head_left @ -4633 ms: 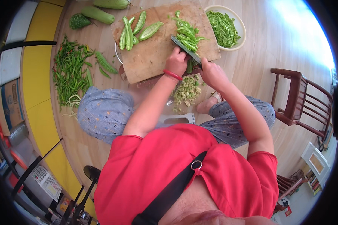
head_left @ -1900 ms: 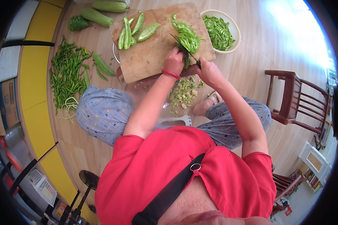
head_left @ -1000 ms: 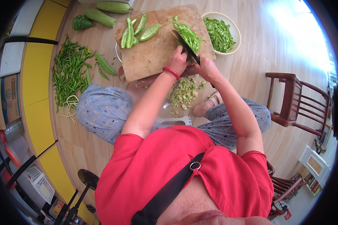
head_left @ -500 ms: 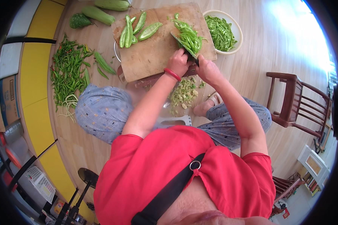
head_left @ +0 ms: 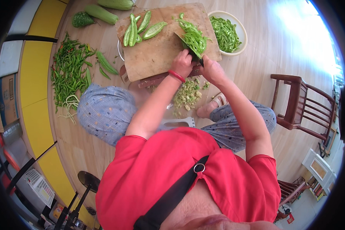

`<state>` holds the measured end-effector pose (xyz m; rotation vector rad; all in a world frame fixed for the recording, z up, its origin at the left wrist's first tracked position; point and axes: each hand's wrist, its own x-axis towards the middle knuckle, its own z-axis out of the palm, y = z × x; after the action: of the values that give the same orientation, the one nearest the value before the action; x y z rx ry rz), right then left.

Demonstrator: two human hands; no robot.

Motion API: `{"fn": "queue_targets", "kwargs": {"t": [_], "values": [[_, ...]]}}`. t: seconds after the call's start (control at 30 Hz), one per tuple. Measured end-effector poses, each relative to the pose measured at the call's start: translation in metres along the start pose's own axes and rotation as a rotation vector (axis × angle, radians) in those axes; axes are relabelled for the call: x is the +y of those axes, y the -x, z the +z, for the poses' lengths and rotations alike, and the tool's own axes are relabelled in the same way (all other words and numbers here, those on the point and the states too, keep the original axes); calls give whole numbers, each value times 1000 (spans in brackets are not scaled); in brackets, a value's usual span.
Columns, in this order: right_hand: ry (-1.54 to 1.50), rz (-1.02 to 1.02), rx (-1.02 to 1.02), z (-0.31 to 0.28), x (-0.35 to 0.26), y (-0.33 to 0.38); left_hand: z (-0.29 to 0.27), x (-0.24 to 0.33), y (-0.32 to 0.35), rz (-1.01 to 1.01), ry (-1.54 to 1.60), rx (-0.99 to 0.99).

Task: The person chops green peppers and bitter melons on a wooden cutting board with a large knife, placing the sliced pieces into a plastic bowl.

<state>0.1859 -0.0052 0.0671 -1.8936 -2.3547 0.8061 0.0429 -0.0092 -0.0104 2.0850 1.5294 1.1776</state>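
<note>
My right hand (head_left: 212, 71) is closed round the handle of a dark-bladed kitchen knife (head_left: 187, 44) at the near right of a wooden cutting board (head_left: 157, 57). My left hand (head_left: 183, 62), with a red bangle on the wrist, is curled against the blade's left side. Its fingertips are hidden, so what they grip cannot be made out. Thin green bitter melon slices (head_left: 194, 37) are heaped along the blade's right side. Several hollowed bitter melon halves (head_left: 133, 31) lie at the board's far left.
Right of the board stands a white bowl (head_left: 242, 36) of green slices. Chili peppers (head_left: 71, 71) are piled on the floor at left, with pale gourds (head_left: 101, 14) behind. Scooped pulp (head_left: 188, 95) lies below the board. A wooden chair (head_left: 299, 101) stands at right.
Both hands and the knife stay in nearly the same place at the heap of slices. The whole view has shifted very slightly.
</note>
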Motion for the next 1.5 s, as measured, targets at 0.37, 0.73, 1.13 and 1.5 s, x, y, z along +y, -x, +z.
{"fn": "queue_targets", "kwargs": {"t": [0.37, 0.73, 1.13, 1.5], "values": [[-20, 5, -39, 0, -2, 11, 6, -3, 2, 32, -22, 94], [-15, -23, -66, -8, -6, 20, 5, -8, 8, -5, 1, 47], [-51, 15, -71, -7, -7, 28, 5, -10, 11, 16, 8, 72], [-63, 28, -81, -7, -9, 32, 7, -15, 12, 95, -39, 103]]}}
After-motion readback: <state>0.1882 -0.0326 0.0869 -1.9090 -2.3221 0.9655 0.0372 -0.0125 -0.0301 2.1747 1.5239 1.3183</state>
